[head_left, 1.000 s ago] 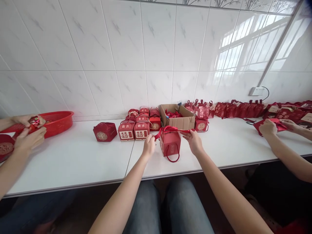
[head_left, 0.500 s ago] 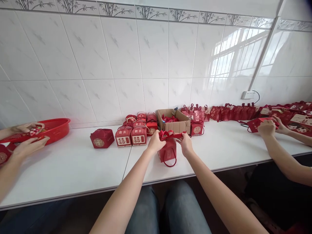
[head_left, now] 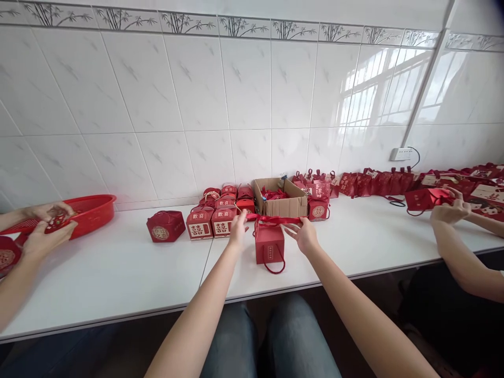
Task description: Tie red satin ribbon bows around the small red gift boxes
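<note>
A small red gift box (head_left: 270, 245) stands upright on the white table in front of me, a cord handle hanging down its near side. Across its top runs a red ribbon (head_left: 275, 220), drawn out sideways. My left hand (head_left: 238, 229) pinches the ribbon's left end, and my right hand (head_left: 304, 234) grips the right end between thumb and finger, its other fingers spread. Just behind the gift box is an open cardboard box (head_left: 289, 207) with red ribbon-like pieces inside.
Several finished-looking red boxes (head_left: 200, 222) stand left of the cardboard box, with a hexagonal red box (head_left: 166, 226) farther left. A co-worker's hands work by a red plastic basket (head_left: 94, 214). On the right, another person handles a red box (head_left: 425, 199) near rows of red bags (head_left: 381, 182).
My hands have moved apart, pulling the ribbon from a bunched loop into a straighter line over the box. The person on the right has raised their red box slightly.
</note>
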Demonstrator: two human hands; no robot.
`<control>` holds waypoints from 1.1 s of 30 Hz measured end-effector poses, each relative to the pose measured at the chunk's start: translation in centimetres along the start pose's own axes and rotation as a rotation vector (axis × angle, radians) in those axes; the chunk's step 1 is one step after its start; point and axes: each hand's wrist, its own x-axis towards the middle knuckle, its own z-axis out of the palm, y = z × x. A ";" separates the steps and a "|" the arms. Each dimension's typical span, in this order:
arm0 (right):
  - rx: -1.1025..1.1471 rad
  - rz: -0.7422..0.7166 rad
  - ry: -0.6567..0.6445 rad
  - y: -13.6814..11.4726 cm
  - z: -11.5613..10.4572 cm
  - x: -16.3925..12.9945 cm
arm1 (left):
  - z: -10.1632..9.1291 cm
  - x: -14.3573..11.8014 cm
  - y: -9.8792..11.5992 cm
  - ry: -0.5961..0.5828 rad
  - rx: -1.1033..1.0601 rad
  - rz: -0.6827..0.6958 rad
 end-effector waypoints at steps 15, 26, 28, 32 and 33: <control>-0.135 0.050 0.225 0.3 -9.1 1.0 | -9.0 -0.3 -3.7 0.177 0.314 -0.196; -0.100 -0.068 0.214 1.3 -10.6 0.5 | -9.8 -1.3 -5.6 0.169 0.535 -0.111; -0.109 -0.078 0.205 0.7 -10.3 0.5 | -10.4 -0.7 -4.7 0.164 0.488 -0.086; -0.158 -0.162 0.132 -2.6 -8.3 1.0 | -11.4 1.1 -0.4 0.169 0.335 0.028; -0.182 -0.196 0.101 -3.8 -7.4 1.2 | -11.3 1.6 1.1 0.168 0.289 0.061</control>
